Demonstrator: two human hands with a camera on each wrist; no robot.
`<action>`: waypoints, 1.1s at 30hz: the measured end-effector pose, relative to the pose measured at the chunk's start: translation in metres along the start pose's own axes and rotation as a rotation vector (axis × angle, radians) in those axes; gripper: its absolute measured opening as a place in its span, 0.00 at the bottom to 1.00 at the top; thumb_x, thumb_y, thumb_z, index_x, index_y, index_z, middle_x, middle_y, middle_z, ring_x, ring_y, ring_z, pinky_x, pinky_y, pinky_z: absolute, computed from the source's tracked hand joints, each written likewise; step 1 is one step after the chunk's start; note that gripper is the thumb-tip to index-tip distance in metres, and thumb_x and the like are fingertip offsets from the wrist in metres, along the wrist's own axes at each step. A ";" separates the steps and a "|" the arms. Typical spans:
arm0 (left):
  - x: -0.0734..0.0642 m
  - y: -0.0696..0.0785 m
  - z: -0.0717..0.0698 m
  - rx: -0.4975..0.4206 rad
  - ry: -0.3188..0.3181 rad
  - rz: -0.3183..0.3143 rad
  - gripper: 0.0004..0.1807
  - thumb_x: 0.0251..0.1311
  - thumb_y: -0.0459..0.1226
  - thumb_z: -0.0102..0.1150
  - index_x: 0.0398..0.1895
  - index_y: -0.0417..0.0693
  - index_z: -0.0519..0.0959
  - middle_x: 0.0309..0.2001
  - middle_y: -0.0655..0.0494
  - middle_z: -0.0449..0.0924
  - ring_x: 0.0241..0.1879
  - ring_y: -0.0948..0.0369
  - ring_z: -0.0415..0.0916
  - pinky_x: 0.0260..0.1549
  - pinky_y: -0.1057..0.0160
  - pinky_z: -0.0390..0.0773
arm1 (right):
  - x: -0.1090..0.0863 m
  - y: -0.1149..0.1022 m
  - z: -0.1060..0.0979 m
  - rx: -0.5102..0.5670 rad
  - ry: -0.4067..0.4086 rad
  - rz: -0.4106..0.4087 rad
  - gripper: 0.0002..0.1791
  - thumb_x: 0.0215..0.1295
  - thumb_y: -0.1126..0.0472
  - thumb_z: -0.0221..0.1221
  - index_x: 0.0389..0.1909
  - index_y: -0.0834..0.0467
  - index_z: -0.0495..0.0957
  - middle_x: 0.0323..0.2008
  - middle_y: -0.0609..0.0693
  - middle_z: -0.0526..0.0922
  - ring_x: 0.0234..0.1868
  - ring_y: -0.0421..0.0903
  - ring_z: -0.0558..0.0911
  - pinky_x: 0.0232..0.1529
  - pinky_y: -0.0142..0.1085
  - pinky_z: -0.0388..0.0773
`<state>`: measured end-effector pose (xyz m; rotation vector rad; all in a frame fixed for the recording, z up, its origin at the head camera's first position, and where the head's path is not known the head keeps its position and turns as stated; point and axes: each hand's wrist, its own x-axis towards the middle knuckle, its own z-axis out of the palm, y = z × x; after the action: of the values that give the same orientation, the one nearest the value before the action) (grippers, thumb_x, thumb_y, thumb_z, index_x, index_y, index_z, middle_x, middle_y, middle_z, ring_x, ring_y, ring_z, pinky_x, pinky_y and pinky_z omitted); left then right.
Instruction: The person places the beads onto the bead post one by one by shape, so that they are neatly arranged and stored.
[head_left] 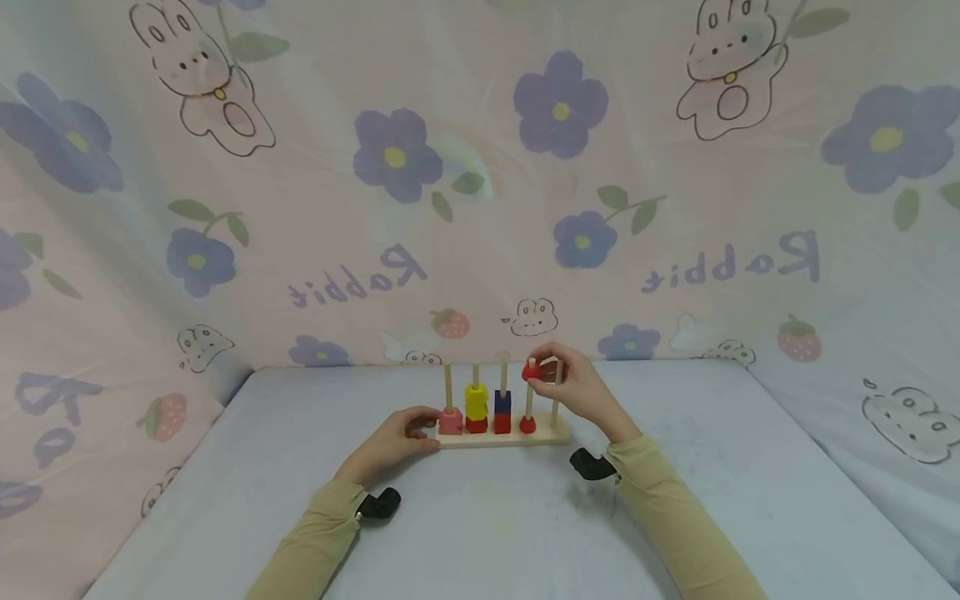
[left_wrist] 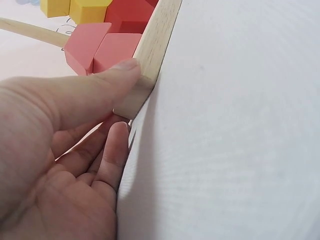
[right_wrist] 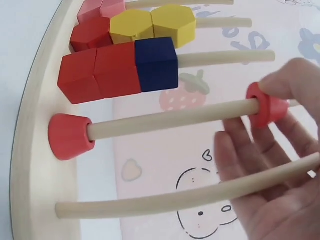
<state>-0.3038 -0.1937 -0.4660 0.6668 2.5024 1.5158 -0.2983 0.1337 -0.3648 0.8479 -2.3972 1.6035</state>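
On the pale table (head_left: 675, 517), nearest the camera, two sleeved forearms reach forward, well apart, toward a wooden peg stand (head_left: 501, 437) that sits near the middle of the surface.

At the stand's left end, the left hand (head_left: 393, 440) pinches the wooden base between thumb (left_wrist: 107, 80) and fingers, just beside a pink block (head_left: 451, 421) on the first peg.

Next along, the second peg carries a yellow block (head_left: 476, 400) above a red one, and the third a blue block (head_left: 502, 402) above a red block (head_left: 502, 423).

At the foot of the fourth peg (right_wrist: 170, 119) rests a red bead (right_wrist: 70, 136).

Near that peg's top, the right hand (head_left: 573, 385) pinches a red ring (right_wrist: 267, 105), threaded on the peg, between its fingertips. The fifth peg (right_wrist: 185, 197) is bare and runs across the palm in the right wrist view.

Behind the table hangs a pink cloth (head_left: 480, 167) printed with purple flowers, rabbits and strawberries.
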 end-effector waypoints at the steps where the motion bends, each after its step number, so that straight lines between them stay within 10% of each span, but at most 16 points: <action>1: 0.000 0.001 0.000 0.000 0.001 0.000 0.26 0.56 0.35 0.67 0.59 0.40 0.73 0.54 0.47 0.75 0.42 0.56 0.74 0.44 0.60 0.74 | 0.001 0.006 -0.001 -0.001 -0.011 0.009 0.16 0.58 0.73 0.63 0.47 0.66 0.73 0.42 0.63 0.80 0.44 0.56 0.82 0.43 0.40 0.79; 17: 0.005 0.000 -0.004 0.053 -0.016 -0.003 0.27 0.57 0.37 0.66 0.60 0.43 0.72 0.53 0.49 0.75 0.42 0.58 0.75 0.46 0.59 0.73 | 0.002 0.065 -0.004 0.044 -0.261 0.236 0.14 0.55 0.68 0.67 0.43 0.64 0.77 0.38 0.54 0.83 0.43 0.49 0.81 0.45 0.39 0.77; 33: 0.003 0.000 -0.002 0.011 -0.014 -0.028 0.28 0.56 0.36 0.67 0.60 0.40 0.72 0.54 0.46 0.75 0.43 0.56 0.75 0.46 0.58 0.74 | -0.004 0.071 -0.032 0.045 -0.334 0.182 0.21 0.59 0.74 0.62 0.53 0.73 0.71 0.48 0.69 0.77 0.52 0.64 0.76 0.50 0.44 0.75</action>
<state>-0.3073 -0.1945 -0.4647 0.6391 2.5004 1.4838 -0.3378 0.1827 -0.4101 1.0023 -2.7452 1.7028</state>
